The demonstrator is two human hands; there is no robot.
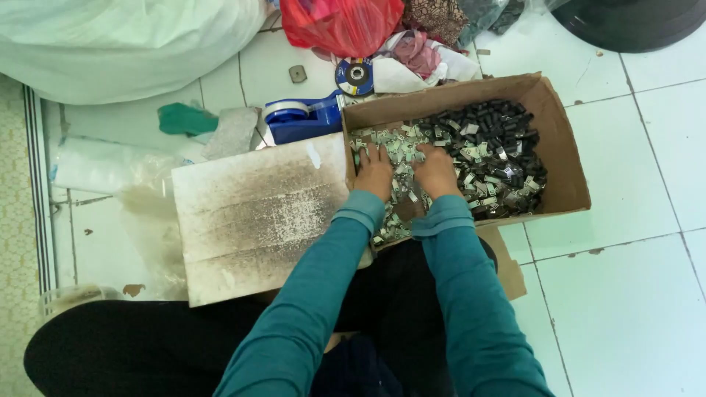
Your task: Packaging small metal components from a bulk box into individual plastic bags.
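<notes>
A brown cardboard box (563,144) sits on the tiled floor in front of me, filled with several small silver metal pieces (401,146) at its left and small black parts (500,125) at its right. My left hand (374,172) lies palm down on the silver pieces at the box's left side, fingers spread. Beside it, my right hand (435,170) rests the same way on the pile, fingers pushed into the pieces. Whether either hand grips any pieces is hidden under the palms. Teal sleeves cover both arms.
A worn white board (250,213) lies left of the box. Behind it are a blue tape dispenser (298,117), a grinding disc (355,76), a red plastic bag (338,26), a big white sack (125,44) and cloth scraps. A dark round object (632,22) sits far right.
</notes>
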